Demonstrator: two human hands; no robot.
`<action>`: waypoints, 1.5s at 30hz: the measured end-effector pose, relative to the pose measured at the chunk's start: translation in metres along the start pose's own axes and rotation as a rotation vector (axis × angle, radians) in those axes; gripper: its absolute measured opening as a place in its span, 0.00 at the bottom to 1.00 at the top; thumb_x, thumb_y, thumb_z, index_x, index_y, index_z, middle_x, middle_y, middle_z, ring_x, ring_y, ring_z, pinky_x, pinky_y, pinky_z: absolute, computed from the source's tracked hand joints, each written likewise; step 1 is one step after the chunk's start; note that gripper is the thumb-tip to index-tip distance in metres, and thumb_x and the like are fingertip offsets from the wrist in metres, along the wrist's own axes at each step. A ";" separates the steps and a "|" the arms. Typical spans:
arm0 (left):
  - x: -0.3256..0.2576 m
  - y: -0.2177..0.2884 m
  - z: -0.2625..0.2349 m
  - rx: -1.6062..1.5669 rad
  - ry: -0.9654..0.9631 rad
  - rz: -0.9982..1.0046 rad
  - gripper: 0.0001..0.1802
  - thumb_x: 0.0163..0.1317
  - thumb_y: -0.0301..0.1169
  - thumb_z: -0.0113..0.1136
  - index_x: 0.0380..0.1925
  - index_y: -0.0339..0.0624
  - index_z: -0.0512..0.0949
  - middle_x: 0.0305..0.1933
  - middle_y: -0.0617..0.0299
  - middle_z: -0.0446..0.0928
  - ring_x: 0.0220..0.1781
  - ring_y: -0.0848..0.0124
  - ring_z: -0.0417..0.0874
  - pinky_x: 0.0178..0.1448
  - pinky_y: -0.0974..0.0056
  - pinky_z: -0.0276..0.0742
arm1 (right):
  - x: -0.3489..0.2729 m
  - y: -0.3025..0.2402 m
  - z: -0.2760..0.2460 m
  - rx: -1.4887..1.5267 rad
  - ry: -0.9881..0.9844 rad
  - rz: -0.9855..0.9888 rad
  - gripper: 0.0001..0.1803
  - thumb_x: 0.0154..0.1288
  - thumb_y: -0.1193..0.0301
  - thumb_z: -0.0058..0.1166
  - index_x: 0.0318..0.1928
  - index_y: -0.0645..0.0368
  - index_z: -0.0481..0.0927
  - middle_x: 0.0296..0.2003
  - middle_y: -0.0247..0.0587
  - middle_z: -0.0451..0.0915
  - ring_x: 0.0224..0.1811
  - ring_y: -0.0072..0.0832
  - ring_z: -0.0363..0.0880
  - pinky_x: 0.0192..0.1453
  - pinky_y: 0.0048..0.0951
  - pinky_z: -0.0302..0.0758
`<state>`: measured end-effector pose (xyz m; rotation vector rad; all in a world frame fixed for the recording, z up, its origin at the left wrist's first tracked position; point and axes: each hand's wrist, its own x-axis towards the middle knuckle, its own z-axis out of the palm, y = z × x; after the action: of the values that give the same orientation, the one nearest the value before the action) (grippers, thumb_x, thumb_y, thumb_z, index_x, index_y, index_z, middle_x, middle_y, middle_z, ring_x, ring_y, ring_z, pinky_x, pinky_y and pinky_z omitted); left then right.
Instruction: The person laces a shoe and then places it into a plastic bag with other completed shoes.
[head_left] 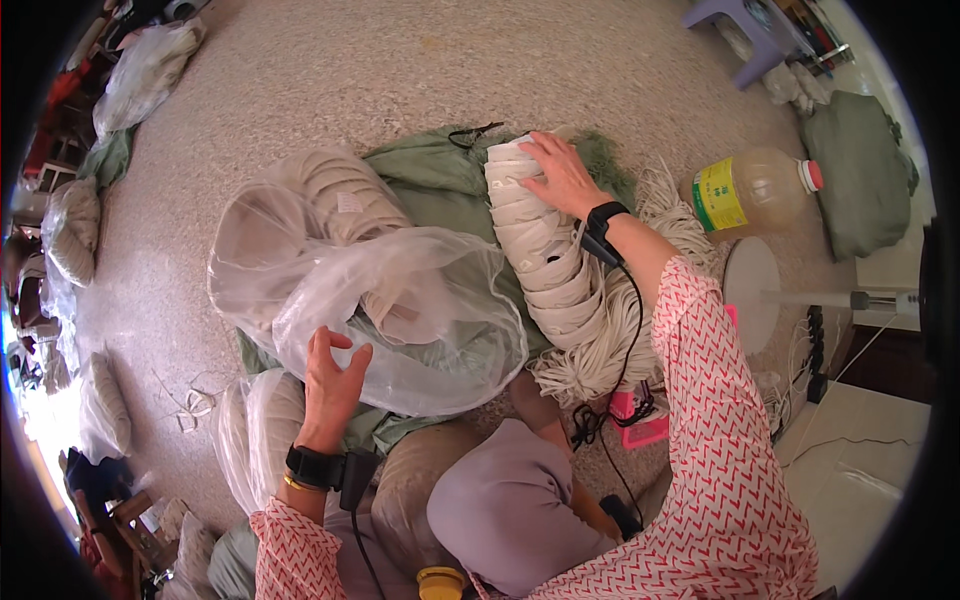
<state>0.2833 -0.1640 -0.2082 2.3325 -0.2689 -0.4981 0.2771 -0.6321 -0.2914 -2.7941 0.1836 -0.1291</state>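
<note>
My right hand lies with fingers stretched over the far end of a long stack of nested off-white fabric pieces, whose white cords spill out at the near end and right side. To the left, my left hand is raised in front of a clear plastic bag. Its fingers are curled, with a gap between thumb and forefinger, and I see nothing between them. The bag's wide mouth faces the stack. Beyond it, a second stack of similar pieces sits in clear plastic. Green cloth spreads beneath.
A big jug with a red cap lies on its side at right, near a round white base with a pole. A green sack and purple stool stand farther off. Several filled plastic bags line the left. Black cables trail below.
</note>
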 end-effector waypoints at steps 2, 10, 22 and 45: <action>-0.001 0.000 0.002 0.012 0.012 0.032 0.19 0.60 0.35 0.71 0.42 0.36 0.73 0.51 0.43 0.76 0.57 0.46 0.78 0.63 0.50 0.73 | -0.007 0.001 -0.003 -0.031 0.004 -0.042 0.37 0.63 0.62 0.68 0.70 0.59 0.72 0.74 0.56 0.66 0.77 0.53 0.60 0.82 0.49 0.58; -0.008 0.008 0.003 -0.015 -0.014 -0.017 0.19 0.59 0.35 0.72 0.40 0.36 0.73 0.50 0.44 0.77 0.57 0.47 0.78 0.63 0.51 0.73 | -0.047 -0.006 -0.016 0.041 -0.033 -0.042 0.39 0.60 0.66 0.68 0.71 0.59 0.69 0.74 0.55 0.64 0.77 0.53 0.61 0.80 0.49 0.62; -0.007 0.020 -0.002 -0.053 -0.080 -0.124 0.18 0.59 0.36 0.72 0.38 0.37 0.74 0.49 0.46 0.76 0.53 0.52 0.78 0.57 0.54 0.74 | -0.173 -0.024 -0.037 0.027 -0.149 0.039 0.47 0.55 0.69 0.72 0.74 0.58 0.64 0.75 0.57 0.58 0.77 0.57 0.58 0.81 0.52 0.60; -0.007 0.005 0.005 -0.078 -0.007 -0.034 0.18 0.57 0.35 0.73 0.36 0.37 0.74 0.47 0.47 0.77 0.56 0.49 0.78 0.60 0.52 0.74 | -0.148 -0.034 -0.043 -0.034 -0.322 0.002 0.38 0.49 0.73 0.73 0.61 0.67 0.72 0.79 0.57 0.52 0.80 0.57 0.54 0.82 0.50 0.58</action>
<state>0.2747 -0.1687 -0.2063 2.2631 -0.2094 -0.5249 0.1304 -0.5933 -0.2500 -2.7990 0.1099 0.3260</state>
